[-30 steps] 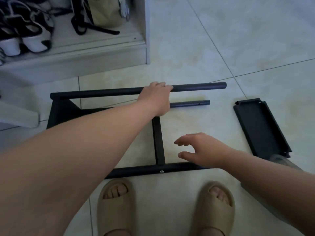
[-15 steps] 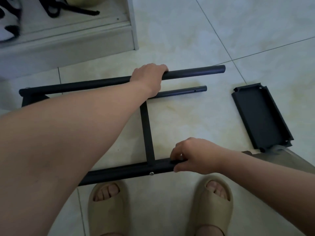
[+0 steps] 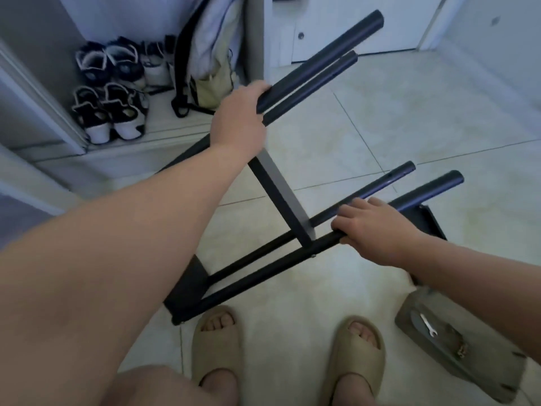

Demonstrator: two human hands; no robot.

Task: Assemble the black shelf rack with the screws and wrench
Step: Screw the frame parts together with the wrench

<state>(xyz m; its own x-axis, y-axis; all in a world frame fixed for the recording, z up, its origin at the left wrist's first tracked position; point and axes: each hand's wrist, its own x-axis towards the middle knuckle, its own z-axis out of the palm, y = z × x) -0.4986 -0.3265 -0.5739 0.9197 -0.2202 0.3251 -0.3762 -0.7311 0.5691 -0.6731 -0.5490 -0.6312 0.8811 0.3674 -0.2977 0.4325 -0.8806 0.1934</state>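
The black shelf rack frame [image 3: 281, 197] is tilted up off the tiled floor, its tube ends pointing up and to the right. My left hand [image 3: 238, 121] grips the upper thick tube [image 3: 322, 58]. My right hand [image 3: 377, 230] grips the lower thick tube [image 3: 424, 191] near the flat cross bar. The frame's left end panel [image 3: 190, 284] rests on the floor by my feet. A silver wrench [image 3: 428, 324] and some small screws [image 3: 461, 348] lie on a grey tray [image 3: 468, 373] at the lower right. A black end panel [image 3: 429, 224] lies partly hidden behind my right hand.
An open cabinet at the upper left holds several sneakers [image 3: 111, 112] and a bag with black straps [image 3: 210, 71]. White doors [image 3: 351, 24] close off the far side. My feet in beige slides [image 3: 218, 341] stand just below the frame.
The frame lay flat on the floor; both hands have now lifted and tilted its right end upward. My right hand went from reaching to gripping the lower tube. The view swung upward.
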